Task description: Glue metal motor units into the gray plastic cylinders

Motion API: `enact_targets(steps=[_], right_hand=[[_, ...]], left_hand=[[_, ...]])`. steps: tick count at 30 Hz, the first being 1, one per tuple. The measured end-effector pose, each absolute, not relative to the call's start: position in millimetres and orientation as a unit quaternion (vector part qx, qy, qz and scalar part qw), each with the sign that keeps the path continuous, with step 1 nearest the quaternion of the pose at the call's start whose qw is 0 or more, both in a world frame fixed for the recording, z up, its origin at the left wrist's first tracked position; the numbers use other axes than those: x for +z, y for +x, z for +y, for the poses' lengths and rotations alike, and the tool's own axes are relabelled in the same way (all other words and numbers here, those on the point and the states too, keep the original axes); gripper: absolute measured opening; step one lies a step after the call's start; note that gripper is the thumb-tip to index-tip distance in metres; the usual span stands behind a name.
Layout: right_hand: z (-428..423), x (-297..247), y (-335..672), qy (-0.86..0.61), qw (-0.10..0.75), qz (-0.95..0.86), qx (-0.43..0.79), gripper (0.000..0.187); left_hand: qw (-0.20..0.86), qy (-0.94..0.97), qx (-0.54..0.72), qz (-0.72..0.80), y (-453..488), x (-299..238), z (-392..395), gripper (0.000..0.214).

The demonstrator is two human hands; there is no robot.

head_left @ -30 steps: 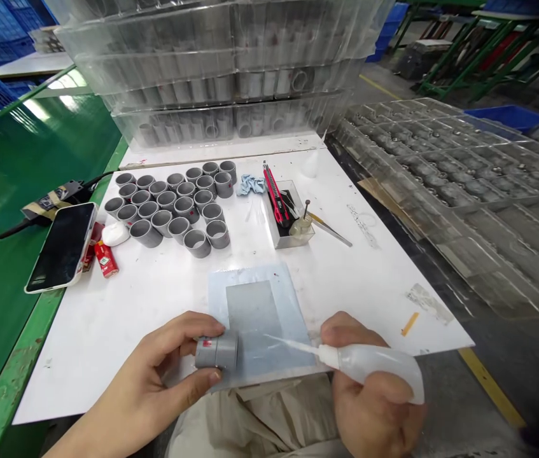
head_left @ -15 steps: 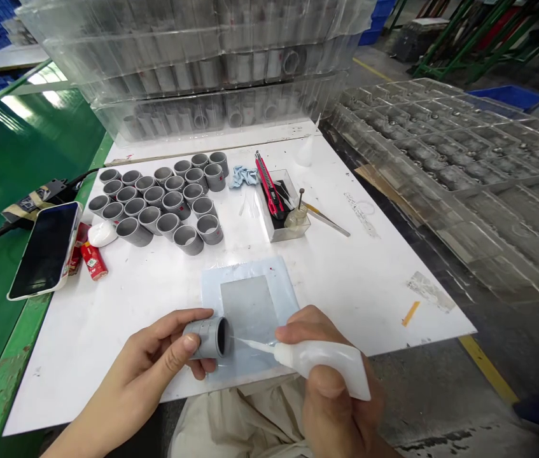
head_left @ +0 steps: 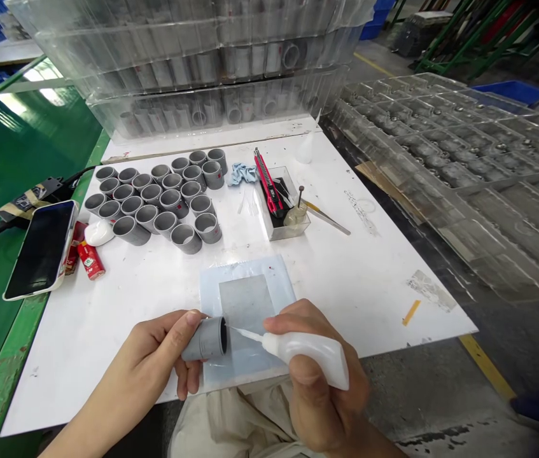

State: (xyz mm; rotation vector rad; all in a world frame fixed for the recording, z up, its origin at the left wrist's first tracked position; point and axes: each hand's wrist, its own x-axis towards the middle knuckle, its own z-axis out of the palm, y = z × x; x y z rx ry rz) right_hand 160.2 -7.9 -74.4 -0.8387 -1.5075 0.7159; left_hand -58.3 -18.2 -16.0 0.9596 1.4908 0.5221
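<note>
My left hand (head_left: pixel 161 353) grips a short grey plastic sleeve (head_left: pixel 206 339), lying sideways with its open end facing right. My right hand (head_left: pixel 319 388) holds a white squeeze bottle (head_left: pixel 310 353) whose thin nozzle tip sits at the sleeve's mouth. Both hands hover over a pale blue mat (head_left: pixel 249 302) near the front edge of the white board (head_left: pixel 374 267). A cluster of several matching grey sleeves (head_left: pixel 157 203) stands upright at the board's back left.
A phone (head_left: pixel 40 249), a small red packet (head_left: pixel 90 259) and a white pebble-like item (head_left: pixel 98 233) lie at the left. A clear box (head_left: pixel 281 210) with a red knife stands mid-board. Stacked clear trays (head_left: pixel 212 70) fill the back; more trays (head_left: pixel 469 184) lie right.
The bottle moved left until its nozzle reached the sleeve's mouth. My left hand turned the sleeve so its opening faces the nozzle.
</note>
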Motion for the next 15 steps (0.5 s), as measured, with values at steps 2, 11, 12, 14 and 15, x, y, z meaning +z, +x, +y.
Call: enact_targets(steps=[2, 11, 12, 14, 15], right_hand=[[-7.2, -72.6, 158.7, -0.337, 0.607, -0.641, 0.327, 0.023], [-6.6, -69.1, 156.9, -0.351, 0.605, -0.636, 0.327, 0.022], [-6.3, -68.5, 156.5, -0.352, 0.605, -0.636, 0.325, 0.022], [-5.6, -67.3, 155.8, -0.354, 0.602, -0.639, 0.322, 0.022], [-5.2, -66.6, 155.6, -0.354, 0.601, -0.641, 0.321, 0.023]], left_hand=[[0.603, 0.414, 0.224, 0.644, -58.4, -16.2, -18.1, 0.062], [0.602, 0.413, 0.218, 0.648, -58.1, -16.4, -18.4, 0.061], [0.603, 0.412, 0.219, 0.647, -58.3, -16.8, -18.5, 0.061], [0.607, 0.409, 0.221, 0.645, -58.9, -17.7, -18.9, 0.061], [0.608, 0.408, 0.221, 0.645, -59.1, -18.0, -19.0, 0.061]])
